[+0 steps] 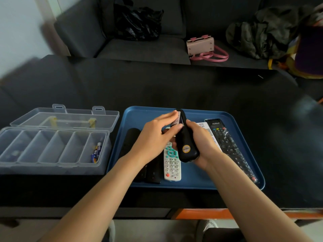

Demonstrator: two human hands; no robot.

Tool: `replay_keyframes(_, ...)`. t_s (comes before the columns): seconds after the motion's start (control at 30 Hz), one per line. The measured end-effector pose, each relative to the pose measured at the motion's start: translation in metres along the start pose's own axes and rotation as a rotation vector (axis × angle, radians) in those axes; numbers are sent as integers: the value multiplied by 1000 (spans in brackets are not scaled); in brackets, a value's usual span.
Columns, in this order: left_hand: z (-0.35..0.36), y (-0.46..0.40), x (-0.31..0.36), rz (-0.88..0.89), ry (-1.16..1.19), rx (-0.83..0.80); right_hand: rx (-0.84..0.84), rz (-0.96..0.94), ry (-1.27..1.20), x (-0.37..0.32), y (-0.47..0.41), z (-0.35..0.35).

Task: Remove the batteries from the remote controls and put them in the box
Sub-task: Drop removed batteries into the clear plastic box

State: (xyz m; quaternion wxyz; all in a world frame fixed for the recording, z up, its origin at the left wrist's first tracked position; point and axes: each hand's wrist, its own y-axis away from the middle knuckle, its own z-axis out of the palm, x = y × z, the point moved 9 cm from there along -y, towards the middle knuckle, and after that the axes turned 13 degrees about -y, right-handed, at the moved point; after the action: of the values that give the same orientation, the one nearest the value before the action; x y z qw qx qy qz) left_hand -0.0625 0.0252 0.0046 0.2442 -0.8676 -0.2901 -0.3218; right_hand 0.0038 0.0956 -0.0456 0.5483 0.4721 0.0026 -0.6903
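My right hand (201,144) grips a black remote control (186,145) above the blue tray (192,182), its back turned toward me with a round sticker near the lower end. My left hand (157,135) reaches to the remote's upper end, where thumb and fingers pinch a battery (176,121) at the open compartment. A white remote with teal buttons (172,163), several black remotes (150,170) and a long black remote in plastic wrap (230,147) lie in the tray. The clear compartment box (52,165) stands open to the left, with a few batteries (96,152) in its rightmost compartment.
The tray and box sit on a black table (174,88). Behind it is a dark sofa with a black plastic bag (138,21), a pink handbag (201,44) and dark clothes (262,30). The box lid (66,117) lies open behind the box.
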Motion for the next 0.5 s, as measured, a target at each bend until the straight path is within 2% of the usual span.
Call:
replay_keyframes(0.1,-2,0,3,26,-21,-28,-9,-18,0,-4,2,0)
replay_keyframes(0.5,-6,-1,6,16,-90,61,-31,-73,54,-5,5,3)
